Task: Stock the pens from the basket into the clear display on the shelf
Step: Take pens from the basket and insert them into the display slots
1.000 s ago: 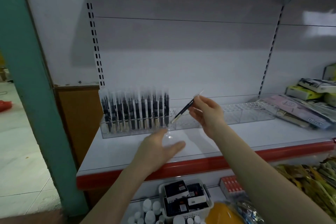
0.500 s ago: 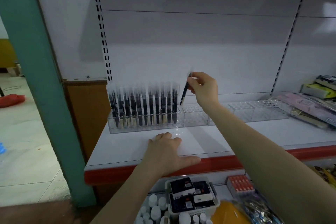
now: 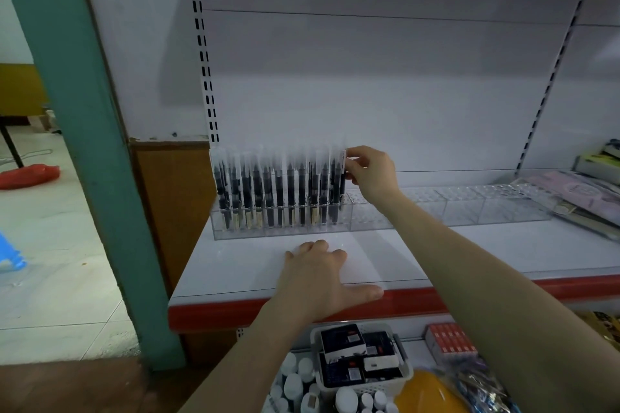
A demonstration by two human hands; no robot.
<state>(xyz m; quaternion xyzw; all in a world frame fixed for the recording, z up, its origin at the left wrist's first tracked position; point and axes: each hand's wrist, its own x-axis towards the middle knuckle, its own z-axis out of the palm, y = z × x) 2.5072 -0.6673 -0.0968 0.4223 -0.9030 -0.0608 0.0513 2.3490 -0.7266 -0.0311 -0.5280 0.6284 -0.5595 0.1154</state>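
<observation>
A pen is pinched near its top by the fingers of the right hand and stands almost upright at the right end of the row of pens already seated in the clear display. Its lower end appears to be in or just above a hole; which of the two cannot be told. The step in hand is judged to be the seating of this pen. It would be done well if the pen were kept vertical, lowered straight until it bottoms out, and released only then, so that the neighbouring pens are not tipped. The left hand is laid flat, fingers relaxed, on the shelf just in front of the display, grasping nothing. Most of the display to the right is seen unfilled. A basket holding dark boxes is seen below the shelf edge.
</observation>
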